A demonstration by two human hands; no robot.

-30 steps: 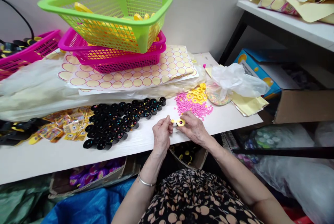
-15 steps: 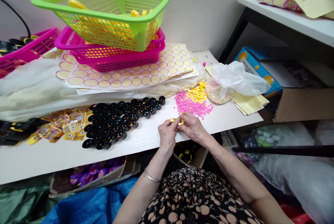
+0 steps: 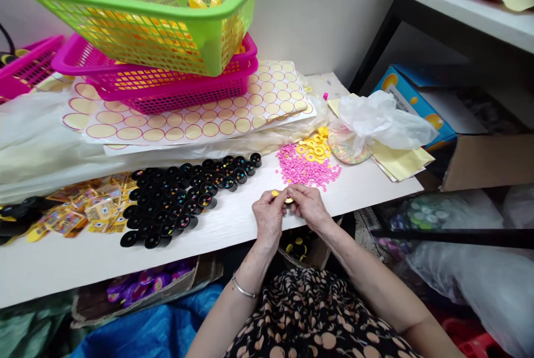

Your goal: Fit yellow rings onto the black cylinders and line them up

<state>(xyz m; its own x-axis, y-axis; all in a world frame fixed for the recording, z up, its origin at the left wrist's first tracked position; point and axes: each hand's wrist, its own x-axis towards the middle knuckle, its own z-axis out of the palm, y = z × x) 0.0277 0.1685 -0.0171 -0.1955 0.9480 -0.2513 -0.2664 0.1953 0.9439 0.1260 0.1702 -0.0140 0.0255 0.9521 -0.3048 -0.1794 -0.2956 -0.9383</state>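
Close together over the front of the white table, my left hand point(image 3: 268, 214) and my right hand point(image 3: 311, 206) meet at the fingertips. Pinched between them is a small yellow ring point(image 3: 289, 200), mostly covered by the fingers. A second yellow bit point(image 3: 275, 193) shows at the left fingertips; its shape is unclear. Just beyond the hands lies a spread of tiny pink pieces point(image 3: 306, 170), with a heap of yellow rings point(image 3: 316, 149) behind it. Left of the hands stand rows of black round cups point(image 3: 183, 221), several with coloured specks inside.
A green basket point(image 3: 208, 52) of yellow parts sits on a pink basket point(image 3: 167, 91), over sheets of round stickers point(image 3: 225, 126). Orange printed packets point(image 3: 102, 207) lie at left. A plastic bag point(image 3: 375, 118) and an open blue carton point(image 3: 421, 107) are at right. Purple items fill a box point(image 3: 192, 283) below.
My view has shifted slightly, so the baskets and cups appear further left. My right fingers have closed over more of the yellow ring, while both hands stay in about the same place.
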